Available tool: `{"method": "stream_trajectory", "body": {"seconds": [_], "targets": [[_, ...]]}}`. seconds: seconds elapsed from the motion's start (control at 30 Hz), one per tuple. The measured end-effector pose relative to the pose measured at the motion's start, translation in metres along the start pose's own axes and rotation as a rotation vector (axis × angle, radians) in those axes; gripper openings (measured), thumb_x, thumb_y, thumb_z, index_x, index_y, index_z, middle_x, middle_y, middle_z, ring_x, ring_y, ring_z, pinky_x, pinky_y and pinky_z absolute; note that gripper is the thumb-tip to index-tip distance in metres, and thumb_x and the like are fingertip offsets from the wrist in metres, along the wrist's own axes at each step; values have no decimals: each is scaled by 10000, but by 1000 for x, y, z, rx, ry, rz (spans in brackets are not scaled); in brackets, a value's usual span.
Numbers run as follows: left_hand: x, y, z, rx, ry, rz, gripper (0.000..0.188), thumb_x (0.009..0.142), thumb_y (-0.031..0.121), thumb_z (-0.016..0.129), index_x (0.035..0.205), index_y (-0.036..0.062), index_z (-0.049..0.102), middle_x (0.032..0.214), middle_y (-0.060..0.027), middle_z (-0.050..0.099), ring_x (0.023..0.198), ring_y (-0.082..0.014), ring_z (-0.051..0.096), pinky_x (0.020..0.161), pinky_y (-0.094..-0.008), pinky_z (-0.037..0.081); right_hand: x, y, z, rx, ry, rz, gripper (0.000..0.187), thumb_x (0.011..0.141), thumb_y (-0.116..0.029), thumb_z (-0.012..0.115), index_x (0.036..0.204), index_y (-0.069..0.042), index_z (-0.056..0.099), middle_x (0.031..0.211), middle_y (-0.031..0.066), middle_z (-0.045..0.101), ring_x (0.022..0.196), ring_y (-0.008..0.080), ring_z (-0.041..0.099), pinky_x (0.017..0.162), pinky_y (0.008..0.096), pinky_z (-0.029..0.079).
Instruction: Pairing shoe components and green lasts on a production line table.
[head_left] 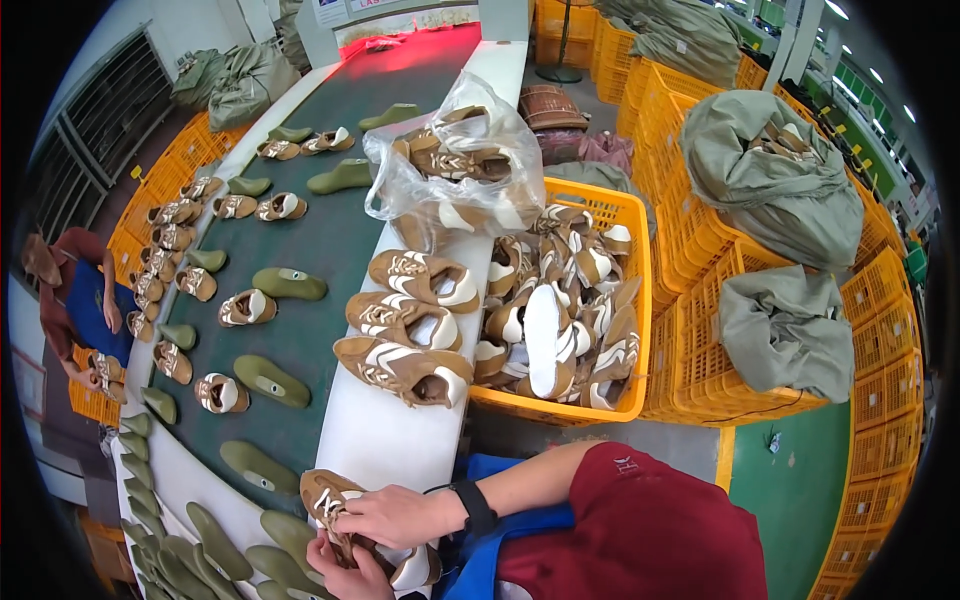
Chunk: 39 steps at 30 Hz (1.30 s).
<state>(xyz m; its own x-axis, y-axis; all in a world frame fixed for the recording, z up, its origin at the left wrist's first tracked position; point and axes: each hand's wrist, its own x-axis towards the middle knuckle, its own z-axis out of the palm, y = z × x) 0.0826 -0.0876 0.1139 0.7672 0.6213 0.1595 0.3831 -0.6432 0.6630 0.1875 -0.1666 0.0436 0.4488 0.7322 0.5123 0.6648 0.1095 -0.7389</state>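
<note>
A brown sneaker [322, 490] with white stripes and laces lies at the near end of the white ledge, its toe pointing away. My right hand [405, 516], wearing a black wristwatch, reaches over the shoe with its fingers closed at the laces. Lower down, my left hand [350, 577] grips the shoe's near side, with fingertips by the lacing. The fingers cover part of the laces. Farther along the ledge, a row of similar sneakers [400, 372] stands beside a clear plastic bag [515, 150] of shoes.
A yellow crate [635, 395] heaped with sneakers stands right of the ledge. Green shoe lasts [272, 381] and sneakers spread over the dark green conveyor [330, 235]. At left, another person [85, 295] handles a shoe. Stacked yellow crates [690, 350] with grey-green sacks [790, 330] line the right.
</note>
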Motion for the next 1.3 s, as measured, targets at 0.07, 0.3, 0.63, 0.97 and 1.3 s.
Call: {"method": "stream_trajectory", "body": {"seconds": [0.07,0.3,0.63,0.97,1.3], "targets": [[1,-5,1,-62,37,5,392,824,23,595,1181,-53,451,1055,-237,608,944,-308,627,805,-355,515,1,-1,0,29,16,-11,214,814,-118,583,1012,-69,518,854,88,530,745,277,593,541,381,483],[3,11,-7,5,78,-18,387,813,47,615,1159,-59,477,1037,-236,610,932,-304,628,796,-348,514,2,-11,-3,37,41,52,202,814,-98,577,1013,-99,544,849,70,494,766,257,571,579,368,476],[-8,-32,-20,-264,-1,-161,457,773,59,668,1190,-17,496,1167,-264,538,1013,-410,566,854,-463,485,9,-2,8,460,-353,118,45,780,-78,539,736,-80,536,852,90,492,790,269,525,685,354,423],[20,-61,0,-146,215,335,382,710,-43,546,1083,39,566,1135,-211,557,921,-392,591,785,-400,505,25,-18,-20,89,-192,10,141,717,45,548,786,-70,592,871,137,501,775,324,534,668,359,463],[15,-57,-10,-146,301,356,147,664,-67,566,789,12,568,1019,-137,562,1027,-340,526,907,-414,424,46,-32,-6,63,-203,-41,229,751,25,639,956,-13,547,812,117,572,682,247,592,598,323,490]]}}
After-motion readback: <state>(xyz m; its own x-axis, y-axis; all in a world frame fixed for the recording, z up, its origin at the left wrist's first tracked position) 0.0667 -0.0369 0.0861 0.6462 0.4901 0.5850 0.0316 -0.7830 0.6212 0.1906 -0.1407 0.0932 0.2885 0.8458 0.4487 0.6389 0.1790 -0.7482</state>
